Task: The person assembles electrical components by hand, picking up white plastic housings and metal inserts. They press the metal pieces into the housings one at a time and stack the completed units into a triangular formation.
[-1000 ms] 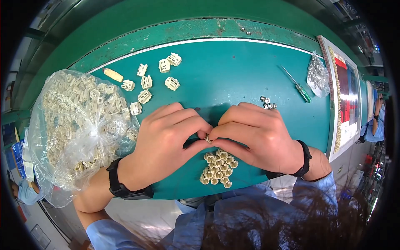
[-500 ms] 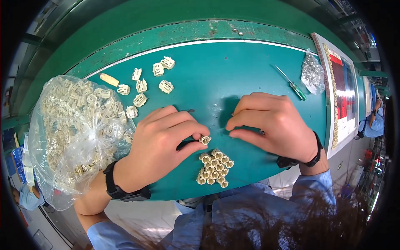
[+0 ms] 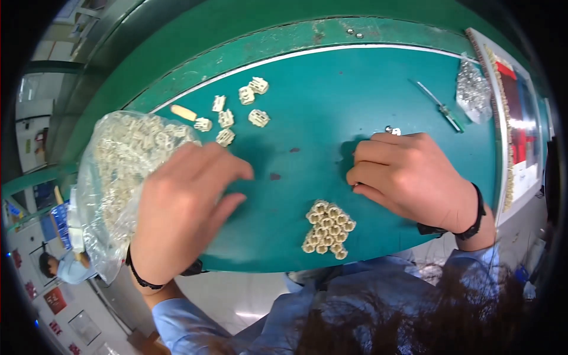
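Observation:
My left hand (image 3: pixel 186 204) hangs beside the plastic bag, thumb and fingers apart, with nothing between them. Cream-coloured plastic connector housings (image 3: pixel 258 118) lie loose on the green table beyond it. Close to the front edge, between my hands, several more housings stand packed together in a cluster (image 3: pixel 328 229), their round openings facing up. To the right of that cluster my right hand (image 3: pixel 408 171) is closed, thumb against curled fingers; whatever it may hold is hidden. Just past its knuckles lie small shiny metal pieces (image 3: pixel 391 130).
A clear bag (image 3: pixel 127 160) full of cream housings fills the left side. A screwdriver (image 3: pixel 441 106) and a small bag of metal parts (image 3: pixel 473 92) lie at the far right, next to a white-framed board (image 3: pixel 502 118). A tan oblong piece (image 3: pixel 184 112) sits near the back left.
My left hand has let go of the housing it pinched and has moved left toward the bag, its fingers opening. My right hand stays closed. The whole view has shifted.

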{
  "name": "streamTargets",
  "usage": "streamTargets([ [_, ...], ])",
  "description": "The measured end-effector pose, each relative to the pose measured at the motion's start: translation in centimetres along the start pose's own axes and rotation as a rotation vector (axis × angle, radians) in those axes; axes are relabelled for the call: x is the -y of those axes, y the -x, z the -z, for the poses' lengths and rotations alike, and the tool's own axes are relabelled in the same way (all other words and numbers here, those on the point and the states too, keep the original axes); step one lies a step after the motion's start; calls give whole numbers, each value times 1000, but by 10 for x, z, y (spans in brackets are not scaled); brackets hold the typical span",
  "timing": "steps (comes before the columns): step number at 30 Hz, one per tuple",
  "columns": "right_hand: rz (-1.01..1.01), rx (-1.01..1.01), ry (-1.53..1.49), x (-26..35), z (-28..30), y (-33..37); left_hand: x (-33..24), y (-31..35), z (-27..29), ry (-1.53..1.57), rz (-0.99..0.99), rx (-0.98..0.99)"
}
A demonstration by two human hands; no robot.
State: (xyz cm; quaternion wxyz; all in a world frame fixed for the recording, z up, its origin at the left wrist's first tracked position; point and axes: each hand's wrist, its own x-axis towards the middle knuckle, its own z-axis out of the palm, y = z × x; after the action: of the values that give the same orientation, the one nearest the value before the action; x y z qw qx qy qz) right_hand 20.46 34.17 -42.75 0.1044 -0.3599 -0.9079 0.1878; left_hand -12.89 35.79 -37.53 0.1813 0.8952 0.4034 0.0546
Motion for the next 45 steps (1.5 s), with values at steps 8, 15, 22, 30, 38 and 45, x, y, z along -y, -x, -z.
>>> streamTargets([
  [8,29,-29,-86,-7,-1,11,-16,3,15,-236,245,28],
  [15,29,-19,-328,2,-2,1,3,9,5,-239,276,-78],
  [22,-74,10,-545,19,4,-20,21,29,13,-220,276,-61],
  [30,-75,-12,-449,28,-1,-20,21,25,11,-169,227,-69],
  [38,-60,-73,-384,21,-8,-15,5,10,-33,429,-18,-83],
  [45,-100,-46,-348,19,-9,-11,13,3,-69,525,-111,-140],
])
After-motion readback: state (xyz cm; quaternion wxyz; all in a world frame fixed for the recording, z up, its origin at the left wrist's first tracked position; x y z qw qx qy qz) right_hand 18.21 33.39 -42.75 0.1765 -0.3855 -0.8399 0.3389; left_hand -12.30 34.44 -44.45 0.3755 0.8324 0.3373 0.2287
